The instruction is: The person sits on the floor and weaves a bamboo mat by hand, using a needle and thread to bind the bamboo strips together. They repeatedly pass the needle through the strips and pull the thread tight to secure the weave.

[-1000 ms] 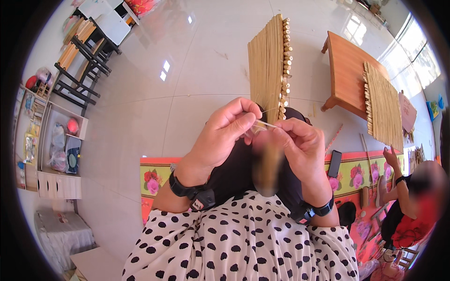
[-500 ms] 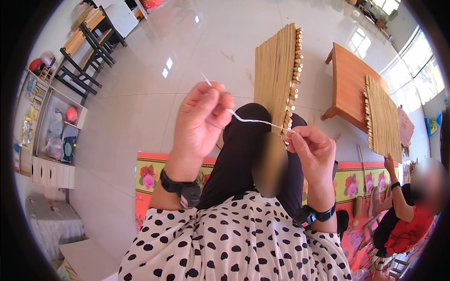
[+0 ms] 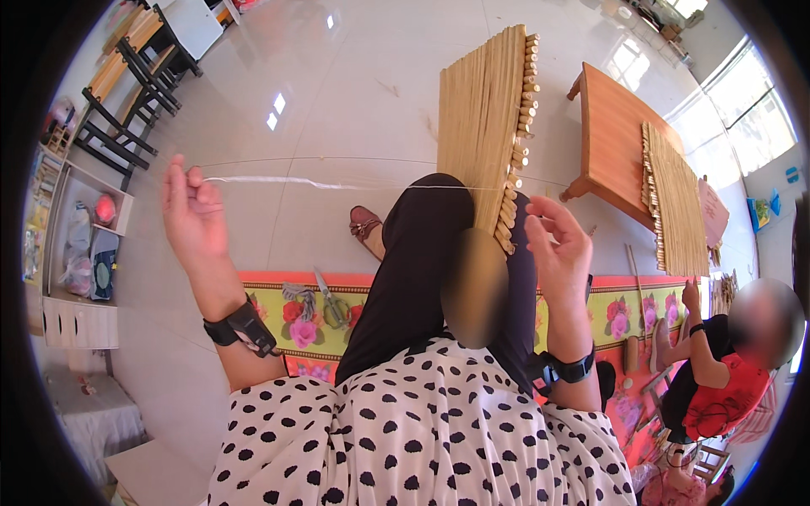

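Note:
A long mat of tan stalks [image 3: 483, 110] rests across my knees and reaches away from me. Its cut stalk ends line the right edge. My left hand [image 3: 194, 211] is raised far out to the left, fingers closed on the end of a white string [image 3: 278, 180]. The string runs nearly level and taut over my left knee to the mat's right edge, thinning there until it is hard to follow. Just right of that edge hovers my right hand [image 3: 564, 249], its fingers curved and apart, with nothing visible in them.
Scissors [image 3: 330, 302] and a grey bundle of cord [image 3: 299, 295] lie on the flowered floor mat [image 3: 582, 317] by my left leg. At right, a low wooden table [image 3: 620, 139] carries another stalk mat [image 3: 677, 207], which a co-worker's hand [image 3: 692, 297] touches. Chairs [image 3: 126, 101] stand far left.
My left hand has moved far left, drawing the string out long and straight. My right hand has let go of the string, and its fingers have spread. The scissors have come into view.

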Demonstrator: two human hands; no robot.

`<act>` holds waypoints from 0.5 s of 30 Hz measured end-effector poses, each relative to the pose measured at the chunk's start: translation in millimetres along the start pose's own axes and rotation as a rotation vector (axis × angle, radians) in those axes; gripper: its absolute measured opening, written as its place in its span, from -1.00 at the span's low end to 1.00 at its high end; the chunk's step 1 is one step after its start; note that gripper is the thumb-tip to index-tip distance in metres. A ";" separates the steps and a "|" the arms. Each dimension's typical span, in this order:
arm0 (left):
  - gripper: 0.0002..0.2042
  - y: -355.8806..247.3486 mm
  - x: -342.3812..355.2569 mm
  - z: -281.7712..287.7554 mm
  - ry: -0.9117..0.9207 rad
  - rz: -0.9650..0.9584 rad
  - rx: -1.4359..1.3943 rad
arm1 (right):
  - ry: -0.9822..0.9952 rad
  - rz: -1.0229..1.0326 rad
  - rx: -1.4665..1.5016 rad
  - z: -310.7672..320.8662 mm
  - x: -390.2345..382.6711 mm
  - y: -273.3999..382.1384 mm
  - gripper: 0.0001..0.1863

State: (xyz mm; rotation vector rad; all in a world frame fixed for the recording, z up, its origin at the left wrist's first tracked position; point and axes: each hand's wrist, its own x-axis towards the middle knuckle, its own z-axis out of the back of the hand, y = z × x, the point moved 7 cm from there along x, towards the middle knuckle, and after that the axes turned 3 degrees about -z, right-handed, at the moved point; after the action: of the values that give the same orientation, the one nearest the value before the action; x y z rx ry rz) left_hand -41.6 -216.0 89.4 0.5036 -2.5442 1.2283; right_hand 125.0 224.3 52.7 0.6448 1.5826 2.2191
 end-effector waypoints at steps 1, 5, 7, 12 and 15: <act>-0.82 7.8 -3.1 3.2 -0.026 0.011 0.022 | 0.006 0.025 -0.032 -6.6 0.2 1.1 -0.69; -0.88 74.6 -52.3 -72.9 0.185 0.287 0.204 | 0.008 0.113 -0.208 -27.6 3.9 -3.1 -0.52; -0.90 120.3 -80.6 -106.4 0.382 0.515 0.341 | -0.001 0.146 -0.320 -34.9 4.5 0.1 -0.47; -0.78 189.5 -128.0 -175.7 0.631 0.503 0.484 | 0.007 0.160 -0.369 -41.5 1.2 8.0 -0.47; -0.83 200.3 -136.0 -188.4 0.715 0.318 0.661 | 0.016 0.175 -0.336 -42.6 0.3 6.3 -0.49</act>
State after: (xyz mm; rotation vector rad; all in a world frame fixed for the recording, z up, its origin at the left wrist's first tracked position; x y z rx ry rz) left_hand 14.0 75.3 10.9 -0.2238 -1.6239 1.9320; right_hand 101.5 188.7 47.0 0.6866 1.1554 2.5430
